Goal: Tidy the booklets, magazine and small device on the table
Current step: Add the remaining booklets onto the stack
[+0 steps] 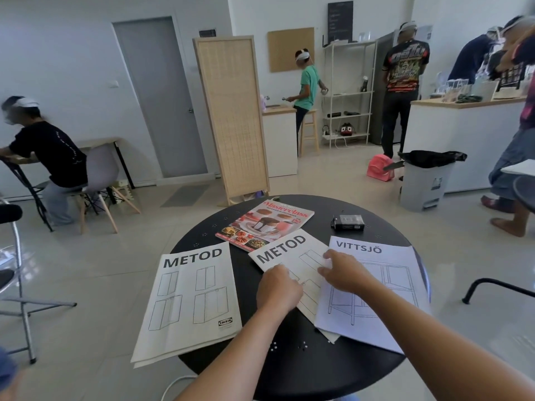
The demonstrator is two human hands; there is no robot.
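Note:
On the round black table [292,369] lie three booklets. A large METOD booklet [189,299] overhangs the left edge. A smaller METOD booklet [289,256] lies in the middle, partly under the VITTSJÖ booklet [385,287] on the right. A red cooking magazine [265,224] sits at the back, and a small black device [348,222] rests at the back right. My left hand [278,287] lies curled on the middle METOD booklet's near edge. My right hand [343,273] rests with fingers spread where the middle METOD booklet and the VITTSJÖ booklet overlap.
A folding metal chair [17,285] stands at the left and a black chair leg [498,287] at the right. Beyond the table are a wicker screen [231,120], a grey bin [425,183] and several people at desks and counters.

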